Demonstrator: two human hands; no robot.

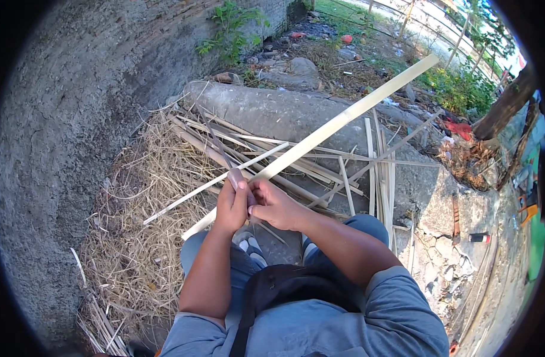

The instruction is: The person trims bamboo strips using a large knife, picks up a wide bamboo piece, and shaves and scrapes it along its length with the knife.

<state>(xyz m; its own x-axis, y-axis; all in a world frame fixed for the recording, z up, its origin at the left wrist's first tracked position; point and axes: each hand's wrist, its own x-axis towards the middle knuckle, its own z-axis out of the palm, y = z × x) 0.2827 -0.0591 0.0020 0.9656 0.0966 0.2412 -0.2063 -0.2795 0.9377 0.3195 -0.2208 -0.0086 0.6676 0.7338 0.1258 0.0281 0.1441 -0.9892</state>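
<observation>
In front of my knees, both hands are closed around a knife [237, 177] with a brown handle. Its long, dark, narrow blade points away and to the left. My left hand [230, 206] wraps the handle, the thumb lying along it. Against the handle's lower end are the bent fingers and thumb of my right hand [276, 207]. A wide, pale bamboo strip [344, 118] runs slantwise from the far right, passes beneath my hands and ends near my left knee. The hands hide its middle part, so I cannot tell whether my fingers touch it.
Thin curled shavings [144, 238] cover the ground on the left. Several narrow strips [308, 169] lie crosswise beyond my hands, before a long stone slab [278, 113]. A rough wall [64, 143] rises at left. A tree trunk [507, 104] leans at right.
</observation>
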